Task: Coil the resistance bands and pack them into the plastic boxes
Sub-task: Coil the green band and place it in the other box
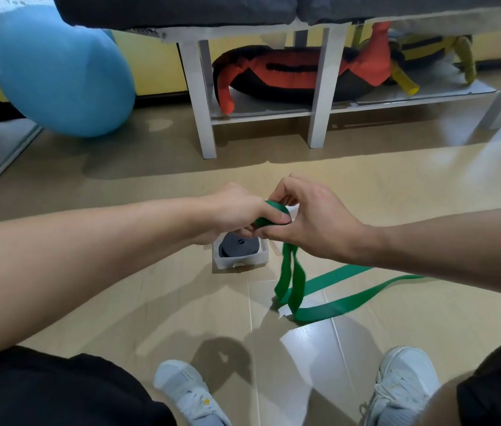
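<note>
A green resistance band [329,287] trails in two flat strands across the tan floor from the right and rises to my hands. Its upper end is rolled into a small coil between both hands. My left hand [236,210] grips the coil from the left, thumb on top. My right hand [307,216] pinches the coil from the right with curled fingers. Just below my hands, a clear plastic box [258,259] stands on the floor and holds a coiled dark grey band [240,245].
A white bench [316,112] with a lower shelf stands ahead, holding a red-and-black bag [292,75] and a yellow-and-black bag [427,50]. A blue exercise ball [58,72] sits at the left. My white shoes [187,392] are at the bottom.
</note>
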Available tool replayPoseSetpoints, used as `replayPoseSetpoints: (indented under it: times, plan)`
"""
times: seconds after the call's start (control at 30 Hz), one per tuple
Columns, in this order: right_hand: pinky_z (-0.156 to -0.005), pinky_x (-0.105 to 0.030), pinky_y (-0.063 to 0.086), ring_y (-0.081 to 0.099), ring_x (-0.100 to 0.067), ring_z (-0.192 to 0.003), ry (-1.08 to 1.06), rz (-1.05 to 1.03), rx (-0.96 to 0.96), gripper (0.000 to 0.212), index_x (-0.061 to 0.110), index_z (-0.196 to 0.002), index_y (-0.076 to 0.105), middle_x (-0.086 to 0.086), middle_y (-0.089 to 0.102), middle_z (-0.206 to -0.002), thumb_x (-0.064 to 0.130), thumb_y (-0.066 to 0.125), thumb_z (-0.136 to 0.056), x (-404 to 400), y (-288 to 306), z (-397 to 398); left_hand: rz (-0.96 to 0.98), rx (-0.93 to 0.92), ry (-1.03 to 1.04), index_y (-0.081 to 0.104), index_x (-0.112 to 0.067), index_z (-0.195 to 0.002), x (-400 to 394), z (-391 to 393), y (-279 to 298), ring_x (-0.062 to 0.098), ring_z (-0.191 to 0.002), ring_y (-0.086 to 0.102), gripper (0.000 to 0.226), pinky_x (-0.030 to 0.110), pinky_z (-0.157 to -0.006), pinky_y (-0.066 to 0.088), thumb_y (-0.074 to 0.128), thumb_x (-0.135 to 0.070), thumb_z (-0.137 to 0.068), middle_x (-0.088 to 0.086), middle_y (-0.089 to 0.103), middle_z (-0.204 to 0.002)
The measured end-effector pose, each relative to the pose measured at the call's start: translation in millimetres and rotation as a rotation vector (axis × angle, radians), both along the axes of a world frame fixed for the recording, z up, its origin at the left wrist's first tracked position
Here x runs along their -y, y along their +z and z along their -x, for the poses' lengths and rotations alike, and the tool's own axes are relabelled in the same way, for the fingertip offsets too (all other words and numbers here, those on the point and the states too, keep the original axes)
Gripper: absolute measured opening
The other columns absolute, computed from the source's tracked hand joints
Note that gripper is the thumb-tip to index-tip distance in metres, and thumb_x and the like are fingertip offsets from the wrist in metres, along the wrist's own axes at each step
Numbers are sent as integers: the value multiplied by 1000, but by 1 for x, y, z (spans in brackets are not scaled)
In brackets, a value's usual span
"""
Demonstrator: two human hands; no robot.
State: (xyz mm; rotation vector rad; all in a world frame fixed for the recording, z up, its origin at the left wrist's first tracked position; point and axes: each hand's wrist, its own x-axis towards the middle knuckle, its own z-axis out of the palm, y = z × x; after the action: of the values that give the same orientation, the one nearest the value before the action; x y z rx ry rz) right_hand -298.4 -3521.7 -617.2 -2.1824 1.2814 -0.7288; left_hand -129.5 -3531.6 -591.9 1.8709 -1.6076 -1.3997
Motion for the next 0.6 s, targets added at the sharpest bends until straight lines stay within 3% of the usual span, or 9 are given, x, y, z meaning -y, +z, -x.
replayPoseSetpoints:
  times: [0.1, 0.2, 0.3, 0.4, 0.47, 0.6]
  plan:
    - [-84, -20, 52, 60, -1, -99, 16, -43, 88, 44, 39, -102, 66, 20, 66, -100, 53, 86, -66, -1, 6, 3, -150, -255, -85, 72, 0, -114, -2, -11, 6, 20, -83, 65, 38, 29, -81, 49, 73, -29, -88, 11, 72, -86]
    - [-87, -18, 53, 63, 3, -98, 55, -21, 152, 47, 32, -112, 73, 19, 71, -101, 49, 86, -69, -4, 15, 0, -226, -471, -121, 67, -5, -115, -5, -21, 11, 19, -86, 66, 39, 35, -95, 51, 64, -29, -84, 9, 72, -87]
    - [-84, -13, 52, 63, 4, -97, 67, 33, 168, 48, 29, -116, 74, 21, 71, -98, 46, 83, -73, -6, 19, -2, -231, -579, -160, 64, -3, -115, -6, -23, 11, 21, -85, 63, 37, 46, -108, 43, 54, -27, -88, 8, 72, -82]
    - [-75, -7, 47, 61, 6, -87, 62, 100, 118, 38, 29, -110, 77, 28, 64, -84, 40, 85, -74, -5, 19, -3, -221, -546, -196, 62, -6, -127, -7, -23, 9, 29, -102, 61, 40, 47, -105, 46, 51, -27, -95, 16, 66, -110]
    - [-69, -9, 47, 61, 2, -82, 51, 133, 76, 34, 29, -106, 79, 23, 65, -80, 37, 87, -74, -3, 18, -3, -199, -425, -205, 64, -13, -126, -7, -20, 10, 27, -104, 67, 35, 41, -96, 55, 54, -33, -99, 13, 69, -118]
    - [-59, -12, 44, 56, -5, -75, 40, 132, -60, 36, 21, -108, 78, 18, 58, -79, 36, 86, -76, 1, 12, 2, -70, -97, -204, 77, -17, -109, -10, -7, 6, 15, -87, 74, 38, 25, -71, 59, 70, -49, -89, 1, 79, -98]
